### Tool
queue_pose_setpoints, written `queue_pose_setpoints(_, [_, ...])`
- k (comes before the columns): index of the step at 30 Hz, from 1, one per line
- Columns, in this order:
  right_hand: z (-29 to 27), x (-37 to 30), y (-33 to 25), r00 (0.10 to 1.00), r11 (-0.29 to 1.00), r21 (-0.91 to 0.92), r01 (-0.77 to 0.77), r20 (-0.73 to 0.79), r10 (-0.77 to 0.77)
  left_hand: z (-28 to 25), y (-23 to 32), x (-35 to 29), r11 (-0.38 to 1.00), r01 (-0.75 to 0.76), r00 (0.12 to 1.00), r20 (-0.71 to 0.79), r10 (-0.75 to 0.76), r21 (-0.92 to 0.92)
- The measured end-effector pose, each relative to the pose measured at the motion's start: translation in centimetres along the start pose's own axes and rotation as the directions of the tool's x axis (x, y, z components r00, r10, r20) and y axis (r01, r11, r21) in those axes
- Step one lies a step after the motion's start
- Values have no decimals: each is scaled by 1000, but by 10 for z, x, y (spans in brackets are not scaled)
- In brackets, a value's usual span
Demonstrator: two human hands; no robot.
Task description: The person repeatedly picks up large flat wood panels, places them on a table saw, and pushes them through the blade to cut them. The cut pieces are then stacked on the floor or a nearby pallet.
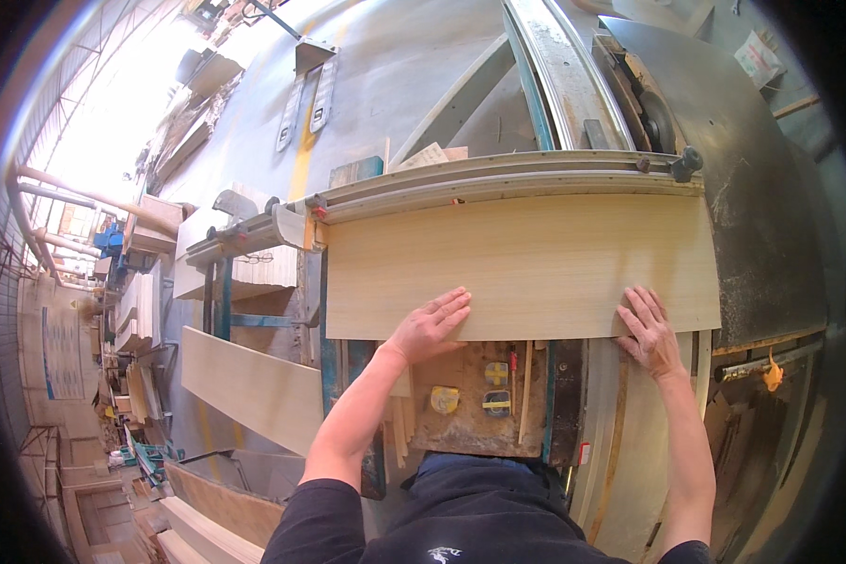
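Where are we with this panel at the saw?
Done: the pale panel lies flat against the metal fence. In hand: left hand and right hand press its near edge. Left: the panel looks whole, clear of the saw blade.

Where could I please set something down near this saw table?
The pale panel is bare between the left hand and right hand, up to the metal fence. The dark steel table beside it is bare too. The tray below is crowded with tape rolls and sticks.
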State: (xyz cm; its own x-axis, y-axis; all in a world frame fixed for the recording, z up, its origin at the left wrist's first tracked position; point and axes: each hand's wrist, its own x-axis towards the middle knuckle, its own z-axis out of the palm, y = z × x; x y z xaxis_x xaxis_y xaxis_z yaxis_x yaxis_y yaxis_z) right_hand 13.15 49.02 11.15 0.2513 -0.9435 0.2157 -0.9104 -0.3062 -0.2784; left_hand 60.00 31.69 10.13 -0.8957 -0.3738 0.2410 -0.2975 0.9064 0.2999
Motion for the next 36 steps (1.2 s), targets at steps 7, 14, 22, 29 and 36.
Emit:
queue_pose_setpoints(7, [23, -13, 5, 989, 998, -57, 30, -145, -38, -5, 5, 2, 997, 69, 996, 51, -67, -20])
queue_pose_setpoints(14, [29, -17, 6, 986, 997, -79, -26, -169, 12, -10, -59, -77, 670, 732, 631, -492, -599, 124])
queue_pose_setpoints(22, [27, -16, 9, 980, 999, -29, -35, -196, 29, -32, -144, -164, 206, 979, 191, -408, -893, 8])
queue_pose_setpoints(29, [26, -16, 9, 979, 1000, 1, -24, -200, 24, -40, -171, -172, -23, 857, -135, -181, -974, -515])
queue_pose_setpoints(36, [24, -14, 9, 979, 999, -11, -33, -200, 30, -40, -180, -184, -106, 671, -181, -24, -983, -734])
